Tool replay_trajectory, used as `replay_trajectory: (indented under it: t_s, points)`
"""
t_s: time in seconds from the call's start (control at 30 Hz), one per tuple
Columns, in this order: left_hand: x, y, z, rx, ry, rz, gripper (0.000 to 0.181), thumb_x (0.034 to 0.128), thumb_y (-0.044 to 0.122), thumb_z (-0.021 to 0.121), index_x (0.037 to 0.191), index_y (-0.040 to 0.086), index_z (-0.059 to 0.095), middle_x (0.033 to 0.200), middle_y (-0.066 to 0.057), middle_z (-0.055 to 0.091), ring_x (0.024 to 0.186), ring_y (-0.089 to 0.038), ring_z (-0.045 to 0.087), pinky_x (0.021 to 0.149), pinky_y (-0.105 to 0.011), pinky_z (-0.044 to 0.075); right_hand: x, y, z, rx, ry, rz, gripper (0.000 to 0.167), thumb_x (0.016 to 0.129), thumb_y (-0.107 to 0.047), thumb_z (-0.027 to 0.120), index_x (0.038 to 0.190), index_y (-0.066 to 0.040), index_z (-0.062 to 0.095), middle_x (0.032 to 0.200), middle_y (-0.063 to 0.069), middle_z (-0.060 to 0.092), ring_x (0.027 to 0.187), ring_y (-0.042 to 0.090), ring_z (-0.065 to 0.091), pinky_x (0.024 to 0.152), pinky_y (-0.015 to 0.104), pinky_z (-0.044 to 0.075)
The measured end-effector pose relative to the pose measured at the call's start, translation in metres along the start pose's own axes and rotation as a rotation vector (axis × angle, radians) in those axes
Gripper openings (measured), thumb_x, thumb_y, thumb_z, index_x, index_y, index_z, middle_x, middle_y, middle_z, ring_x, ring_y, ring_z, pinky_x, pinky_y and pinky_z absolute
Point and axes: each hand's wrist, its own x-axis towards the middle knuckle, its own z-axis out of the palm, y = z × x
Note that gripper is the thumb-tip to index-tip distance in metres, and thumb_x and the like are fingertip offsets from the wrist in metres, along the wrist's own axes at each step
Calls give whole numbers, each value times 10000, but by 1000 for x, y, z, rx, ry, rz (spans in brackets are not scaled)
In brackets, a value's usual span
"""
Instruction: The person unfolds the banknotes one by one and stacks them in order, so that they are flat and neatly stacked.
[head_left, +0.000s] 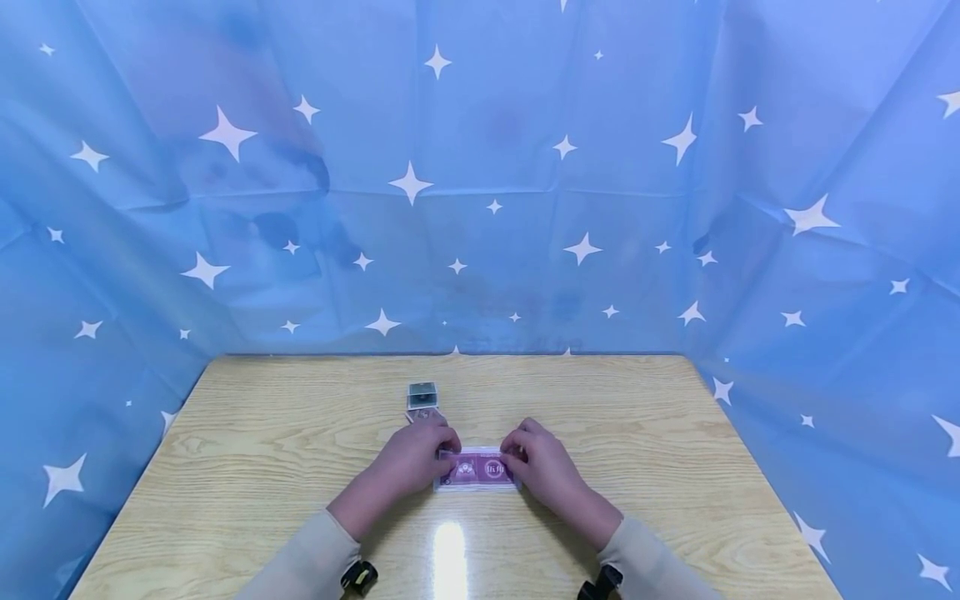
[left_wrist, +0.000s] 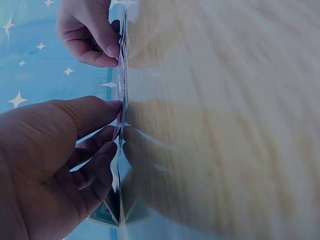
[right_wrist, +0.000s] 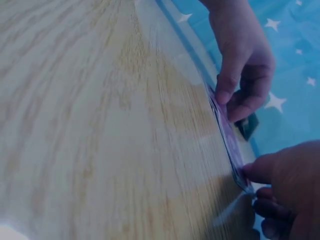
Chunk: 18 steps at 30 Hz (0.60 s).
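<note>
A thin stack of banknotes with a purple note [head_left: 480, 469] on top lies flat on the table, its long side across in front of me. My left hand [head_left: 411, 457] pinches the stack's left end, thumb on the purple face. At the opposite end my right hand [head_left: 551, 468] grips it between thumb and fingers. In the left wrist view the banknote stack [left_wrist: 121, 85] shows edge-on, and the left fingertips are partly behind it. The right wrist view shows the purple note [right_wrist: 230, 135] with both thumbs on it.
Beyond my left hand lie dark green notes [head_left: 422, 395] and a brownish note [head_left: 422, 414], partly covered by that hand. The wooden table [head_left: 637, 408] extends to a blue curtain with white stars [head_left: 495, 275] behind and at both sides. A light glare [head_left: 450, 558] shows near the front.
</note>
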Motion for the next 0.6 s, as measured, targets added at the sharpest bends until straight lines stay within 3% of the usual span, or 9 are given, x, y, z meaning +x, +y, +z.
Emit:
replay_trajectory:
  t_s: [0.6]
  points:
    - [0,2,-2,28,-9,21,137,954,203,890,1058,174,806,989,40,649,921,-124,621,860,-377,594,0,3,0,33,-4,10,106,974,-89,857,994,-185,815,950,-119,573,811,66,547,712,259,529]
